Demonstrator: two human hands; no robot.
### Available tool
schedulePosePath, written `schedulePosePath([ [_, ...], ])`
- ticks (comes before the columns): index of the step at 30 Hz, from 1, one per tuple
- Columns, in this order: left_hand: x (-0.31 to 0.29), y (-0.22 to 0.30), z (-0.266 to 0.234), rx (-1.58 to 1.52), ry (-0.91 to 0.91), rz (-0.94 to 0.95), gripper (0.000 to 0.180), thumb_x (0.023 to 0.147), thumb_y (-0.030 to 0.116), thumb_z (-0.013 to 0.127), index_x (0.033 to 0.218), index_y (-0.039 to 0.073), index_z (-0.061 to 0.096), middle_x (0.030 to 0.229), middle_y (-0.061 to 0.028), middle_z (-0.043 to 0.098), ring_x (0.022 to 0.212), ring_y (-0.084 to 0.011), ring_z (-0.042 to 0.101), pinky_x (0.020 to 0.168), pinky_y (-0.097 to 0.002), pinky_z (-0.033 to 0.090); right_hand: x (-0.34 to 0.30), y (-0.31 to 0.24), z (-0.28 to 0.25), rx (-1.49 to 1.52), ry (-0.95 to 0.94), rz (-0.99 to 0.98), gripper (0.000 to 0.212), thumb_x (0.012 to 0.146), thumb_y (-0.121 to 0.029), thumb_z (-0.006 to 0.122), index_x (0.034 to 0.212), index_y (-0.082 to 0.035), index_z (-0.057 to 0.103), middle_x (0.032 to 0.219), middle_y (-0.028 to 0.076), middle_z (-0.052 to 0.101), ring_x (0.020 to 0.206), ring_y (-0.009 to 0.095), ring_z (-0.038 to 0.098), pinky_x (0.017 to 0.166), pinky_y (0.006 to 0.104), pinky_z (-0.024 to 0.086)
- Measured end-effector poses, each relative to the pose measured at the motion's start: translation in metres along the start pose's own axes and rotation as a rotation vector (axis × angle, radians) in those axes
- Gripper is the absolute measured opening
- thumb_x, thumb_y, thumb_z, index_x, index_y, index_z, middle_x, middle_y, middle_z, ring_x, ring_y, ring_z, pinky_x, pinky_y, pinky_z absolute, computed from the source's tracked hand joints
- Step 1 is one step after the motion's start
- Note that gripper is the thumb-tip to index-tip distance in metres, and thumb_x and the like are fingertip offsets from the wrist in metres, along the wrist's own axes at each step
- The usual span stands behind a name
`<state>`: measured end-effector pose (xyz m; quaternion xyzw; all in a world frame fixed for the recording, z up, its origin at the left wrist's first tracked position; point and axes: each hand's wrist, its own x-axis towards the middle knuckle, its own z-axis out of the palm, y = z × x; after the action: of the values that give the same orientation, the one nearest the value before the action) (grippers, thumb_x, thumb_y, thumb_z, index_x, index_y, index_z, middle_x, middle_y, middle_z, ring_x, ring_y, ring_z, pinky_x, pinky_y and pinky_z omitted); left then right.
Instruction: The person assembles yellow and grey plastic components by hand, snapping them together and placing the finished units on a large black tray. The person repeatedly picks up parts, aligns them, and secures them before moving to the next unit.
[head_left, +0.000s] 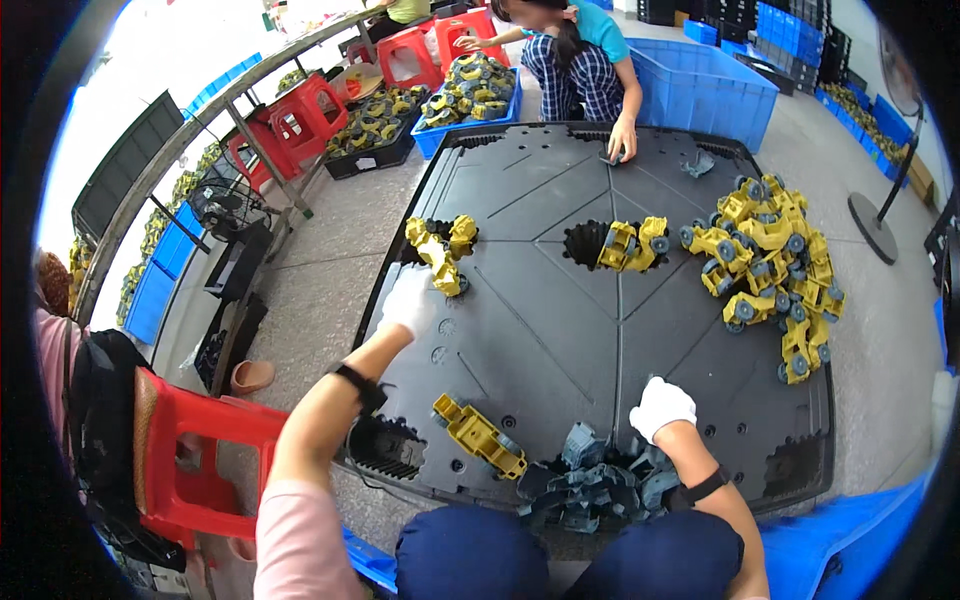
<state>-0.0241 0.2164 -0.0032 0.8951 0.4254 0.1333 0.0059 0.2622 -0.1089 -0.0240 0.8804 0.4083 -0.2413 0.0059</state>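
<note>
My left hand [407,300], in a white glove, reaches to the far left of the black table, against a yellow toy truck [440,268] with grey wheels. Its fingertips are hard to make out, so whether they grip the truck does not show. My right hand [663,408], also gloved, is closed with curled fingers above the near right part of the table; what it holds, if anything, is hidden. Just below it, a heap of grey plastic parts [580,492] lies at the table's near edge. Another yellow truck [480,437] rests on its side left of the heap.
More yellow trucks [632,245] lie mid-table, with a large pile [770,255] at the right. Across the table a co-worker's hand [622,140] touches a small grey part. Blue crate [700,90] and filled bins [470,100] stand beyond; a red stool [205,460] is left.
</note>
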Motion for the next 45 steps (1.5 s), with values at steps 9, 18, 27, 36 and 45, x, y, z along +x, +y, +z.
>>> schedulePosePath([
  [9,0.095,-0.022,0.104,-0.404,-0.171,-0.679,0.044,0.080,0.034,0.062,0.106,-0.001,0.065,0.100,-0.0230,0.068,0.100,-0.0372,0.066,0.086,-0.0408,0.052,-0.003,0.035,0.001,0.533,0.238,-0.146,0.034,0.078,-0.015,0.062,0.106,0.003,0.055,0.101,0.028,0.067,0.084,0.043,0.067,0.076,0.0458,0.053],
  [18,0.006,0.151,0.043,-0.056,-0.003,0.078,0.039,0.079,0.034,0.071,0.099,0.002,0.061,0.105,-0.0182,0.058,0.094,-0.0366,0.062,0.078,-0.0484,0.050,-0.025,0.024,-0.012,1.170,0.422,-0.383,0.034,0.088,-0.003,0.056,0.121,0.003,0.052,0.095,0.008,0.064,0.074,0.011,0.060,0.063,0.0270,0.051],
  [27,-0.011,0.215,0.049,-0.227,-0.421,0.165,0.051,0.074,0.043,0.072,0.104,0.003,0.062,0.110,-0.0209,0.058,0.102,-0.0396,0.059,0.086,-0.0472,0.048,-0.039,0.031,-0.017,1.562,0.261,-0.003,0.032,0.094,-0.028,0.064,0.112,-0.002,0.062,0.083,-0.003,0.062,0.063,0.002,0.051,0.053,0.0203,0.039],
  [36,0.001,0.249,0.052,-0.784,-0.782,0.214,0.051,0.066,0.024,0.080,0.108,0.002,0.062,0.105,-0.0145,0.066,0.100,-0.0260,0.063,0.088,-0.0370,0.051,-0.046,0.020,-0.007,1.507,0.361,-0.072,0.038,0.087,-0.017,0.075,0.115,0.004,0.060,0.099,0.004,0.069,0.085,0.006,0.061,0.075,0.0229,0.050],
  [45,-0.067,0.267,0.008,-1.718,-1.011,-0.077,0.056,0.077,0.005,0.079,0.127,0.006,0.055,0.118,-0.0051,0.066,0.109,-0.0177,0.061,0.096,-0.0358,0.050,-0.094,0.010,-0.047,1.017,0.612,-0.314,0.052,0.076,-0.020,0.082,0.117,0.001,0.058,0.095,0.014,0.071,0.083,0.018,0.070,0.073,0.0315,0.056],
])
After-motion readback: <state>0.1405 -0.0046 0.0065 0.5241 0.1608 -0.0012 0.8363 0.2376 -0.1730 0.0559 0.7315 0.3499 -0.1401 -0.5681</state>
